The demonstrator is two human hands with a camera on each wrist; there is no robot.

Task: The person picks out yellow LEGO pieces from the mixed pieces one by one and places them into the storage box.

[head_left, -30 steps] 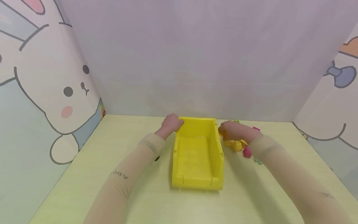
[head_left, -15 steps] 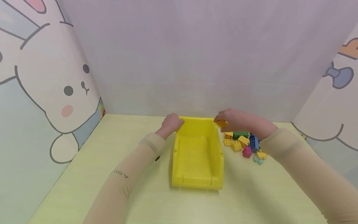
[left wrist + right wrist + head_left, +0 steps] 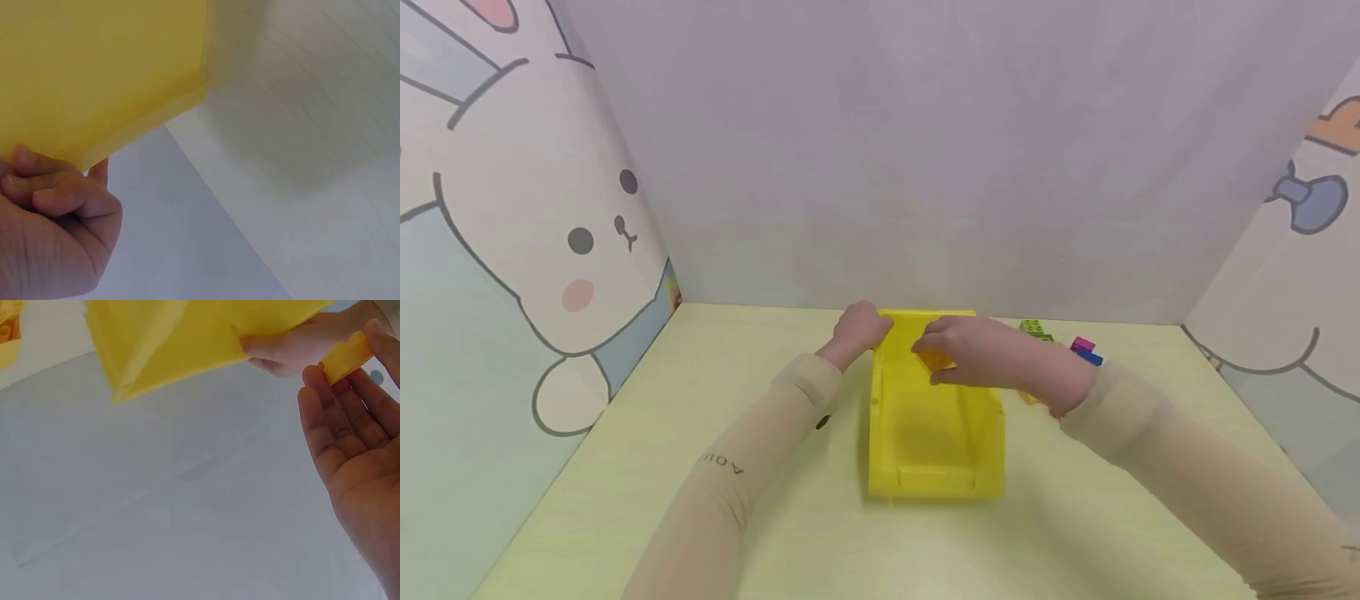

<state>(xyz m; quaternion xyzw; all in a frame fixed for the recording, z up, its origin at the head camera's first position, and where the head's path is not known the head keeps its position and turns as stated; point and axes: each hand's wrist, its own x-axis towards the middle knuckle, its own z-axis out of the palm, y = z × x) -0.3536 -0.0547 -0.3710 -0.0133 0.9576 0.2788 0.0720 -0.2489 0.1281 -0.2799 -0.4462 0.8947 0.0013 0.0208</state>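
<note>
A yellow plastic bin (image 3: pixel 936 482) with a low front stands on the table. My left hand (image 3: pixel 859 327) grips its back left corner; in the left wrist view, curled fingers (image 3: pixel 78 197) hold the bin's edge, with the thumb partly hidden. Over the inside of the bin, toward its back, is my right hand (image 3: pixel 981 350). Between thumb and fingertips it pinches a yellow-orange toy building brick (image 3: pixel 345 357), whose studs show in the right wrist view. Seen from above, the right hand hides part of the bin's right wall.
Right of the bin lie several loose toy bricks, among them light green (image 3: pixel 1032 326), magenta (image 3: pixel 1083 342) and blue (image 3: pixel 1088 357); the right forearm covers others. A small dark mark (image 3: pixel 823 422) shows on the table left of the bin. A pale curtain (image 3: pixel 925 208) hangs behind.
My right hand picked up the yellow-orange brick beside the bin, lifted it over the right wall and moved left above the inside. The bin's front shifted slightly right. The left hand kept its grip.
</note>
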